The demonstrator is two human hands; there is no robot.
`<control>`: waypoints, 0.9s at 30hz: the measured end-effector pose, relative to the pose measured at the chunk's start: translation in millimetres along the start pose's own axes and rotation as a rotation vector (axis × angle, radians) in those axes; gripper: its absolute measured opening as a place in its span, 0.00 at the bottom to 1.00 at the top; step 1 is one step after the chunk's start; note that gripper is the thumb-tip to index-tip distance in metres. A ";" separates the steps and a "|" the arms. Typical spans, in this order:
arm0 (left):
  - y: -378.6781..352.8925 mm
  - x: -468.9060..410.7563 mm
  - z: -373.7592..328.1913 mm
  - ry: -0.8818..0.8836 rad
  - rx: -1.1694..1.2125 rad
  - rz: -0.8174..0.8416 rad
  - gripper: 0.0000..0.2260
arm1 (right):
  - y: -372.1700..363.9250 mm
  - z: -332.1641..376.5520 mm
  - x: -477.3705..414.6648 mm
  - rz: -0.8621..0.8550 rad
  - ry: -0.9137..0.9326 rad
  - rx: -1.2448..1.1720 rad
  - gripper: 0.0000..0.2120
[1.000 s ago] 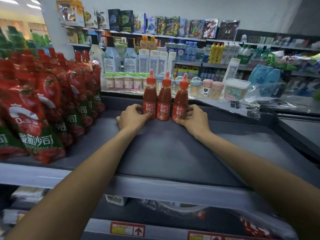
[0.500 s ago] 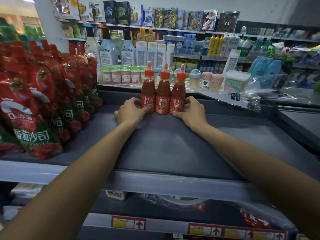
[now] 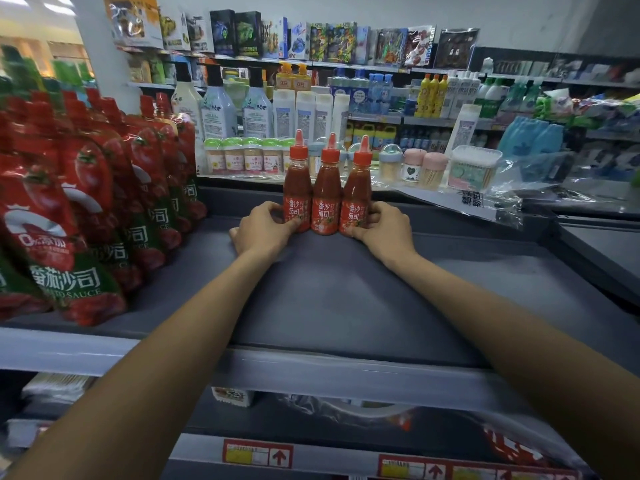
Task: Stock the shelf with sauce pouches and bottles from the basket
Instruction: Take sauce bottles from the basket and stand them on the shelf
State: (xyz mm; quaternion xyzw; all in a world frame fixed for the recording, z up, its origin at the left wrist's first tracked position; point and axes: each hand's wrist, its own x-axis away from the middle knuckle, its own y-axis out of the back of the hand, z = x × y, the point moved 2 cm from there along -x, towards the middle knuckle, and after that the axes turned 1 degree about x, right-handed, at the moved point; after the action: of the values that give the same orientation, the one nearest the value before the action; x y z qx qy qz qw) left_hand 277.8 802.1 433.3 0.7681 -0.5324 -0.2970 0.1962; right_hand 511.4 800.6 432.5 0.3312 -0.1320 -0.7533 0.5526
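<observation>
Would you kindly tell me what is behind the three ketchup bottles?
Behind the ketchup bottles rises the shelf's back wall, then green-lidded jars and white bottles on the next display. The bottles cover whatever stands directly behind them.

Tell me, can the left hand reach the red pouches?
Probably yes, once it lets go: the left hand grips the bottles, and only bare shelf lies between it and the pouches.
</observation>
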 end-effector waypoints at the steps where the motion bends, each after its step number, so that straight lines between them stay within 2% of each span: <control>1: 0.2 0.4 0.0 -0.001 0.002 -0.001 0.21 | 0.5 0.3 1.0 -0.006 0.000 0.000 0.25; 6: 0.7 1.0 -0.7 -0.005 0.008 -0.008 0.20 | 3.6 3.8 2.9 -0.057 -0.008 0.017 0.23; 14: 0.6 2.8 -1.6 0.000 0.008 0.005 0.20 | 4.5 5.9 8.0 -0.029 -0.023 0.011 0.23; 17: 3.4 4.9 -4.6 0.024 -0.057 0.079 0.22 | 9.7 10.2 14.4 0.033 -0.053 0.024 0.30; 23: 20.6 22.5 -10.3 0.016 -0.237 0.250 0.26 | 35.2 17.7 38.3 0.071 -0.124 0.228 0.38; 26: 33.8 35.7 -10.9 -0.024 -0.256 0.355 0.32 | 51.3 25.4 63.1 0.066 -0.153 0.239 0.34; 27: 40.6 45.3 -13.7 -0.055 -0.240 0.380 0.30 | 57.6 29.9 74.6 0.053 -0.159 0.229 0.32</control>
State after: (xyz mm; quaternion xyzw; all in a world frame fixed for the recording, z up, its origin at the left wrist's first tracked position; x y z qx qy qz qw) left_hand 270.1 745.1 457.5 0.6167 -0.6335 -0.3367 0.3241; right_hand 522.3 706.5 461.0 0.3277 -0.2692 -0.7423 0.5188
